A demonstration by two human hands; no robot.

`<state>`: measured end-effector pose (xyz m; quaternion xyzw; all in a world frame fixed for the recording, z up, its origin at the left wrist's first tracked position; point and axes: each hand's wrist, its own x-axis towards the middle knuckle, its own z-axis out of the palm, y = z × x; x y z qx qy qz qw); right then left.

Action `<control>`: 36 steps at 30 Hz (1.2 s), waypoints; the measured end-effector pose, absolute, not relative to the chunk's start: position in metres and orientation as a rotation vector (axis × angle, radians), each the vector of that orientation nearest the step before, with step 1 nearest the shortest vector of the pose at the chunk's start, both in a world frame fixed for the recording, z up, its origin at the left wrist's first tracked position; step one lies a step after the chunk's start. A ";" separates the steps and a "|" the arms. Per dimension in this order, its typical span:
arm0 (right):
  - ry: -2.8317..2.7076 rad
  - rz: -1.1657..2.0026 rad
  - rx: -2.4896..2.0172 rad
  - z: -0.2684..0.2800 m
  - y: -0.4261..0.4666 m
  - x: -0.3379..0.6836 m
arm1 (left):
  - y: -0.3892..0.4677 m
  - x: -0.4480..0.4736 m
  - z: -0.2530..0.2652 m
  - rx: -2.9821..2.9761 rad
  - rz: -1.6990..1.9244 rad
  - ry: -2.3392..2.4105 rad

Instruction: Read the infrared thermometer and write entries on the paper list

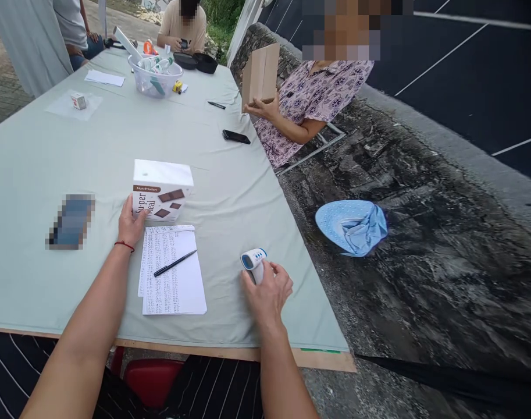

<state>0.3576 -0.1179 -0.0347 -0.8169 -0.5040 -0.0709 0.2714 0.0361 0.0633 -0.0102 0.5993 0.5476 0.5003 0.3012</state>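
– Grip?
– Left hand (pixel 132 223) clasps white, brown-printed cardboard box (pixel 163 189) by its left side, on pale-green tablecloth (pixel 95 157); right hand (pixel 268 291) curls round white-and-blue plastic thermometer (pixel 255 259)
– Handling?
– Box likely light, crushable; hold sides

You have a single view, worn on your head at the near end of the desk (pixel 91 157), facing forward and steeply down. It sits close above your lap (pixel 217 384), which shows along the bottom edge; your forearms reach up from there, putting your left fingers (pixel 128 207) and right fingers (pixel 283 278) near mid-height. Ahead of you the desk recedes toward the upper left, its far end, with the plastic basket (pixel 143 86), small near the top. Your lens also takes in the co-worker (pixel 311 105) beyond the desk's right edge and dark ground (pixel 400 314) at right.
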 end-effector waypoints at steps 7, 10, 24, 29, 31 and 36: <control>-1.857 0.241 -1.575 -0.031 -0.073 0.287 | 0.064 0.039 -0.015 1.716 1.336 1.646; -1.996 0.265 -1.551 -0.034 -0.056 0.273 | 0.063 0.038 -0.015 1.732 1.254 1.679; -1.007 0.823 -1.344 -0.005 -0.030 0.244 | 0.024 0.032 -0.018 2.072 0.841 1.876; -0.926 0.922 -1.390 -0.015 -0.012 0.227 | 0.018 0.040 -0.006 2.173 0.572 2.033; -0.948 0.890 -1.445 -0.021 -0.012 0.226 | 0.015 0.044 -0.001 2.179 0.443 2.085; -1.007 0.782 -1.475 -0.033 -0.015 0.229 | 0.010 0.050 0.003 2.156 0.338 2.132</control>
